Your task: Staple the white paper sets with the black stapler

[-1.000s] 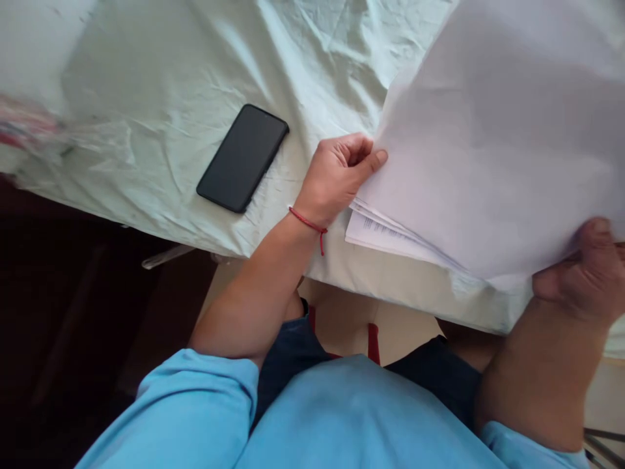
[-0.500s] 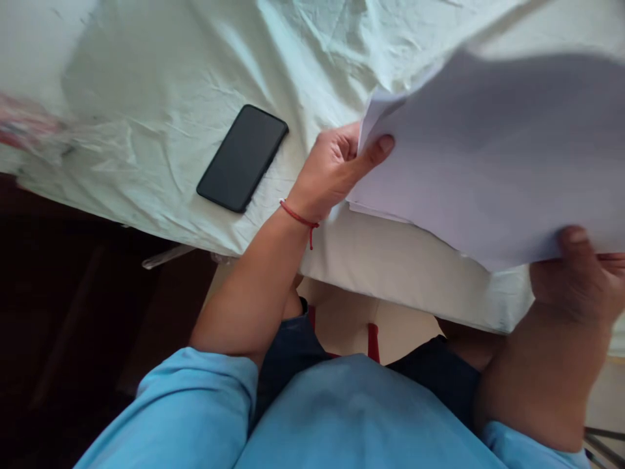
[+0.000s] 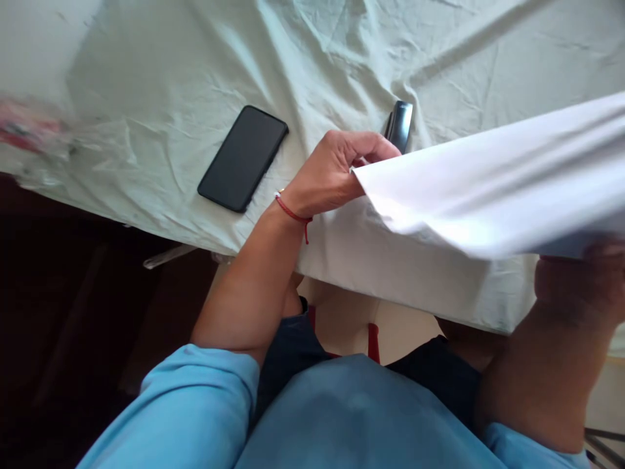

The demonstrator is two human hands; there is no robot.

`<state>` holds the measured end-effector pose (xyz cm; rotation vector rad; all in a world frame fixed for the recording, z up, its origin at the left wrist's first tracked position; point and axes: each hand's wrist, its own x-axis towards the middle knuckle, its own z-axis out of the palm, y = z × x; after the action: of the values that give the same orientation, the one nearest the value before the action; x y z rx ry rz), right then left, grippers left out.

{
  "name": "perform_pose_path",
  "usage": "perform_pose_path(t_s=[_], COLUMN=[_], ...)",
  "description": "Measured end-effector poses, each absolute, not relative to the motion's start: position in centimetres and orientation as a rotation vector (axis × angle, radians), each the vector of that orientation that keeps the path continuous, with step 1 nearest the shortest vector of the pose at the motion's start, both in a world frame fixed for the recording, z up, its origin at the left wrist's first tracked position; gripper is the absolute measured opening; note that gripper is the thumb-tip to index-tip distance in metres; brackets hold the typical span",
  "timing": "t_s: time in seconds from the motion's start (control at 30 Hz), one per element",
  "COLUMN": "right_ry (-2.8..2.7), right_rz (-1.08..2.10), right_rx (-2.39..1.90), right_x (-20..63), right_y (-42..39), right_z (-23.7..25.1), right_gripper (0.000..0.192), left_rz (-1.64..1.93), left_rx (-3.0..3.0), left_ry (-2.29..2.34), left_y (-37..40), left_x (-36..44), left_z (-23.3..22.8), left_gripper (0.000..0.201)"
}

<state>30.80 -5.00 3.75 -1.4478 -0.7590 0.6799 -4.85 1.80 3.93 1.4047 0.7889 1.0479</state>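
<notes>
White paper sheets (image 3: 469, 189) hang between my hands over the cloth, tilted so their upper edge runs up to the right. My left hand (image 3: 342, 166), with a red string round the wrist, pinches the sheets at their left corner. At the right edge of the view, my right hand (image 3: 586, 280) grips the lower right part of the sheets; it is blurred and partly cut off. Just beyond my left fingers lies a shiny black object that looks like a stapler (image 3: 401, 124), its near end hidden by the hand and paper.
A black smartphone (image 3: 243, 158) lies on the wrinkled pale green cloth (image 3: 170, 85), left of my left hand. Crumpled clear plastic with red print (image 3: 29, 127) is at the far left. The table's front edge runs just above my lap.
The sheets have tipped from facing me to a steep slant, their upper edge dropping. This uncovers the black stapler-like object. My left hand has turned and shifted slightly right.
</notes>
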Motion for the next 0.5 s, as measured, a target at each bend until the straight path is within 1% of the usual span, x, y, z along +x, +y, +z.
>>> perform_pose_path(t_s=[0.1,0.2,0.23,0.3,0.37,0.43,0.5], right_ry=[-1.028,-1.139,-1.155,-1.153,-1.12,-1.085,-1.077], right_rz=[0.694,0.658,0.643,0.612,0.601,0.587,0.588], right_rx=[-1.404,-1.432,-1.446,-1.453,-1.43,-1.394,-1.421], right_x=[31.2,30.8,30.6,30.2,30.0,30.2,30.6], right_y=[-5.3,-5.1,-5.0,-4.8,-4.7,-4.7,-4.7], right_z=[3.6,3.4,3.3,3.2,3.1,3.1,3.1], right_gripper=[0.052,0.05,0.051,0.052,0.053,0.054,0.05], left_rz=[1.092,1.07,1.05,1.075,1.139,1.193,1.181], left_rx=[1.447,1.463,1.467,1.432,1.385,1.383,1.423], left_ry=[0.876,0.859,0.861,0.892,0.904,0.841,0.761], left_y=[2.0,2.5,2.6,2.8,2.9,3.0,3.2], left_x=[-5.0,-4.6,-4.4,-4.0,-3.9,-4.2,-4.7], left_z=[3.7,3.1,2.9,2.6,2.4,2.5,2.6], left_gripper=[0.021,0.021,0.026,0.04,0.048,0.045,0.037])
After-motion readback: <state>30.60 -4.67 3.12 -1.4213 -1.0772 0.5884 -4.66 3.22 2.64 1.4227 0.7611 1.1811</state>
